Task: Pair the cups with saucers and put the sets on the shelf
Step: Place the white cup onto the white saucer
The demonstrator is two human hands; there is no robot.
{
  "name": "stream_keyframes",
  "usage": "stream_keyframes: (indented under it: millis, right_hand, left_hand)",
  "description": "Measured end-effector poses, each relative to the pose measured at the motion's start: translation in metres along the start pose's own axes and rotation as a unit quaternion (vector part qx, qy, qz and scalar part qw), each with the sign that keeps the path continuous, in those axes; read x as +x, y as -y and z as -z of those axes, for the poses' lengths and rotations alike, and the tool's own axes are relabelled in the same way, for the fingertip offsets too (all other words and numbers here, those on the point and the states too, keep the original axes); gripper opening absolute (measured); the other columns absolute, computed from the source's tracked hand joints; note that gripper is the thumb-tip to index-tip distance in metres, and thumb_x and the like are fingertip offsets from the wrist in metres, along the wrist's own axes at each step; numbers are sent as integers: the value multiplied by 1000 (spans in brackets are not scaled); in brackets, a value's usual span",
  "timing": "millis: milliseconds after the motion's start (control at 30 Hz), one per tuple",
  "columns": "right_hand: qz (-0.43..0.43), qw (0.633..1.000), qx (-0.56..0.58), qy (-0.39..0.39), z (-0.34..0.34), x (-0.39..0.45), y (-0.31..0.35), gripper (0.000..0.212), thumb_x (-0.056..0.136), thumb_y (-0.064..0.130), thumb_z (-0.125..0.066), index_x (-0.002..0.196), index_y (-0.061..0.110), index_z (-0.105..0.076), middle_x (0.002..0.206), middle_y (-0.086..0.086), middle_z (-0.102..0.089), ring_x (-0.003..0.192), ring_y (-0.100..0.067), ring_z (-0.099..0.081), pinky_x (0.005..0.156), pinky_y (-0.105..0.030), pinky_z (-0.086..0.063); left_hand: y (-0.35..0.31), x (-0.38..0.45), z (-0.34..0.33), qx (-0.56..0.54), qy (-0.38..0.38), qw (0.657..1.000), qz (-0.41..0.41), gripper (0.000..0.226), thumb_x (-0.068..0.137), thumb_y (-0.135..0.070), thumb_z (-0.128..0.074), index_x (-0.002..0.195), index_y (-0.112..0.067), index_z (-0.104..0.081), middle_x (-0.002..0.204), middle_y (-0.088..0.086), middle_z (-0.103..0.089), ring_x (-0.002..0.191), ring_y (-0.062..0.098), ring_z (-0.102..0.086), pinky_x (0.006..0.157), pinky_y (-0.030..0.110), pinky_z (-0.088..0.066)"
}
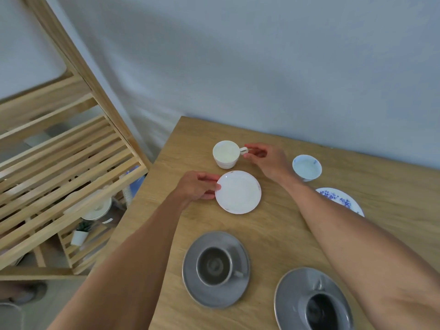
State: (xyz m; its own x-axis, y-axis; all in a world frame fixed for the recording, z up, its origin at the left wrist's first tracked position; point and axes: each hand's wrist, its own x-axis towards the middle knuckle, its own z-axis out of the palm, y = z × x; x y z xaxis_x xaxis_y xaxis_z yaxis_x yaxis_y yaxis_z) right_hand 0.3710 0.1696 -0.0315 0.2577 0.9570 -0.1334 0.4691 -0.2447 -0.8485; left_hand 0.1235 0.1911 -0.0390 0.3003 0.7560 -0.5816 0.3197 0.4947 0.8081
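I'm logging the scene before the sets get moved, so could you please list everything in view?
white cup: 1, white, far on table, handle pinched
white saucer: 1, white, mid table, bare
blue-patterned cup: 1, white and blue, right, off its saucer
blue-patterned saucer: 1, partly behind right forearm
grey cups on grey saucers: 2 sets, near edge
table: 1, wood
shelf: 1, slatted wood, left
left hand: grip on white saucer's rim
right hand: grip on white cup's handle
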Motion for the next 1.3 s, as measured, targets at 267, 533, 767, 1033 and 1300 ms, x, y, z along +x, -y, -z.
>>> stream_keyframes:
  millis: [267, 533, 767, 1033, 1300]
  right_hand:
    - [-9, 997, 62, -38, -6, -15, 2, 10, 88, 37, -79, 98, 37, -80, 86, 14, -80, 85, -9, -78, 94, -40, -60]
    - [-12, 986, 157, -62, 8, -49, 8, 14, 88, 21, -82, 102, 19, -82, 92, -2, -82, 88, -24, -79, 90, -34, -63]
    - [-31, 987, 149, -56, 6, -86, -9, 25, 89, 19, -82, 111, 9, -80, 95, -2, -82, 87, -20, -80, 92, -37, -62]
    - [-32, 988, 146, -44, 8, -113, -15, 20, 89, 16, -81, 109, 15, -81, 96, 1, -82, 88, -14, -80, 91, -31, -62]
    - [-33, 989, 140, -36, 7, -121, -20, 17, 87, 18, -83, 101, 27, -82, 94, 3, -82, 90, -18, -79, 93, -32, -61]
  left_hand:
    - [2, -5, -3, -18, -5, 1000, 15, 36, 82, 4, -80, 117, -3, -72, 112, 13, -76, 102, 25, -75, 81, 36, -65]
    - [8, -7, -6, -1, -35, 999, -14, 34, 82, 2, -80, 115, -6, -75, 108, 10, -77, 99, 22, -75, 77, 31, -65]
    - [13, -4, -9, -19, -48, 998, -23, 32, 83, 6, -77, 114, -2, -75, 106, 12, -78, 93, 22, -77, 76, 29, -64]
    - [18, -8, -9, -29, -54, 997, -38, 31, 83, 6, -78, 112, -4, -75, 102, 9, -78, 93, 20, -76, 73, 25, -64]
    - [19, -5, -8, -18, -52, 998, -34, 32, 83, 3, -79, 114, -6, -76, 103, 10, -78, 92, 22, -77, 76, 32, -65]
